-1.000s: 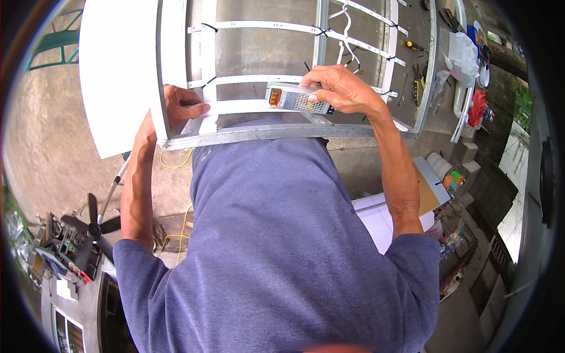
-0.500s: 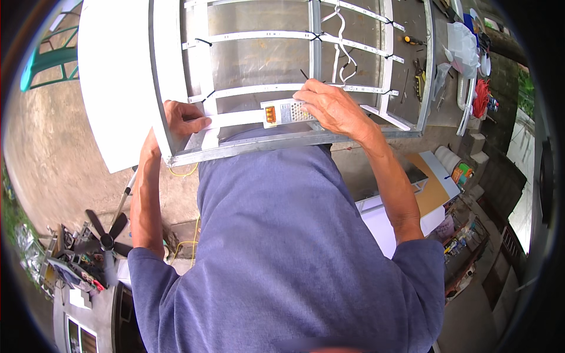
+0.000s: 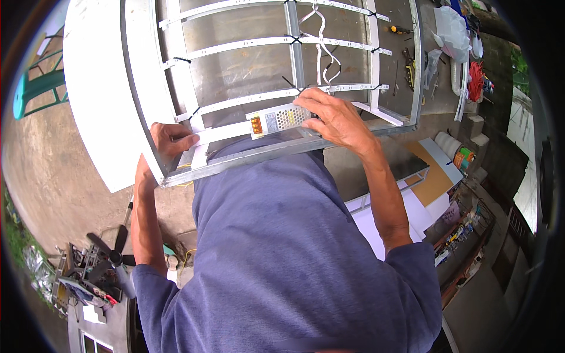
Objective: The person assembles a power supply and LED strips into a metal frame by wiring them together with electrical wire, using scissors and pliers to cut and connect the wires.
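Perforated power supply [image 3: 272, 120] pinched at right end between thumb and fingers of right hand [image 3: 336, 117]. Supply held at right of white bar [image 3: 223, 132], just beyond near rail of metal frame [image 3: 235, 158]. Bar's left end touched by thumb of left hand [image 3: 169, 141]; whether left grip is pressed together cannot be told. Light strips [image 3: 247, 101] fastened beyond with black ties [image 3: 294, 40].

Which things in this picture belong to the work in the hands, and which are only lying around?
In the work:
perforated metal box, held by the right hand
white flat bar, touched by the left hand
metal frame
white strips tied across it

Apparently just lying around:
teal seat
dark-bladed fan
red cord bundle
orange-handled screwdriver, not in use
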`<move>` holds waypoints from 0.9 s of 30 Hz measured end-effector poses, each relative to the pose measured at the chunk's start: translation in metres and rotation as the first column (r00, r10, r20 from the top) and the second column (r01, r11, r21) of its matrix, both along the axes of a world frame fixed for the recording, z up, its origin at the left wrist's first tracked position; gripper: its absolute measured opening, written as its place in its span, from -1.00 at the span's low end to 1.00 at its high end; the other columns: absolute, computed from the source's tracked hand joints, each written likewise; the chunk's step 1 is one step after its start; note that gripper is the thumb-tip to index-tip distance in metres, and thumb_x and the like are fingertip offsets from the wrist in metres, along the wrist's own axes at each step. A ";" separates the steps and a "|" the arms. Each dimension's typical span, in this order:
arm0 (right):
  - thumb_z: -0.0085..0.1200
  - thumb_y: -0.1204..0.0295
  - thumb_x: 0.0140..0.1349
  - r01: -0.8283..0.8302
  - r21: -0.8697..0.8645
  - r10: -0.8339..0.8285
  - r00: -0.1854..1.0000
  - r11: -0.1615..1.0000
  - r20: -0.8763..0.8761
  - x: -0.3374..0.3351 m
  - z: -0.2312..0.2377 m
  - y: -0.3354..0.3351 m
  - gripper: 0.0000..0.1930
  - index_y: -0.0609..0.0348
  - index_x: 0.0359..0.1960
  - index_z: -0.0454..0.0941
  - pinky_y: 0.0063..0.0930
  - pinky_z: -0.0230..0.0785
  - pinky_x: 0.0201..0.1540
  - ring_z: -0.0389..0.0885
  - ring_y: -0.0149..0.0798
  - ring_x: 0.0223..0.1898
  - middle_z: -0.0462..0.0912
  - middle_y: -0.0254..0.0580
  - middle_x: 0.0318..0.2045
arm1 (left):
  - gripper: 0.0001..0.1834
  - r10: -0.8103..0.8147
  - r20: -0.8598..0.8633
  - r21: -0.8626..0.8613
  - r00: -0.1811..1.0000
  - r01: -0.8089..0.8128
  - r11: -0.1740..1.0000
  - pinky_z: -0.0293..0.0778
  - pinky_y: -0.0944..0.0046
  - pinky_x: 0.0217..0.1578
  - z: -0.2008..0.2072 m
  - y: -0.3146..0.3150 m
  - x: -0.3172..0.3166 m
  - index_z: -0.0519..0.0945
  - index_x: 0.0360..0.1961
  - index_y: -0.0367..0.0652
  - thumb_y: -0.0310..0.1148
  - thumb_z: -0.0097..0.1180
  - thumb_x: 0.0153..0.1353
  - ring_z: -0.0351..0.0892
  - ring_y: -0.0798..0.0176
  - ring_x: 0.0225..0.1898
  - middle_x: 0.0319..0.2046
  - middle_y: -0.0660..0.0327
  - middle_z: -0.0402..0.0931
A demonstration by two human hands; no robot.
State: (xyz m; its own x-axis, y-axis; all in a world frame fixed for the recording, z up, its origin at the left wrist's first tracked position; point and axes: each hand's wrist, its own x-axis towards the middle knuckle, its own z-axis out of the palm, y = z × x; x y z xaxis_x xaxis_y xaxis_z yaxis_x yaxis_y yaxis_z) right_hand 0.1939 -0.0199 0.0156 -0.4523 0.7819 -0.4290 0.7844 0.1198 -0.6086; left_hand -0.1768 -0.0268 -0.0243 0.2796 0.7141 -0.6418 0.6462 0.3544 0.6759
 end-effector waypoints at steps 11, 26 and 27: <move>0.27 0.56 0.10 0.037 -0.053 -0.041 0.997 0.998 -0.060 0.000 -0.007 0.005 -0.60 0.14 0.03 0.62 -0.29 0.47 -0.05 0.63 -0.18 -0.13 0.58 -0.28 -0.07 | -0.77 0.007 0.015 0.011 1.000 -0.008 1.000 0.47 0.30 -0.52 -0.006 0.001 -0.004 0.77 -0.34 -0.38 -0.38 0.36 0.08 0.53 0.33 -0.63 -0.58 0.09 0.67; 0.32 0.50 0.07 0.005 -0.029 -0.005 1.000 1.000 -0.011 -0.002 -0.010 0.009 -0.63 0.07 -0.02 0.68 -0.31 0.48 -0.01 0.64 -0.20 -0.12 0.62 -0.29 -0.11 | -0.79 -0.056 -0.066 -0.037 0.996 0.053 0.998 0.56 0.25 -0.48 -0.017 0.007 -0.006 0.77 -0.34 -0.36 -0.40 0.38 0.06 0.63 0.25 -0.59 -0.54 0.04 0.69; 0.32 0.50 0.07 0.004 -0.027 -0.004 1.000 1.000 -0.009 -0.001 -0.011 0.009 -0.63 0.07 -0.02 0.68 -0.31 0.48 -0.01 0.64 -0.20 -0.12 0.62 -0.29 -0.11 | -0.78 -0.051 -0.048 -0.022 0.998 0.050 0.999 0.57 0.24 -0.47 -0.019 0.006 -0.006 0.77 -0.33 -0.36 -0.40 0.38 0.06 0.63 0.24 -0.58 -0.52 0.03 0.70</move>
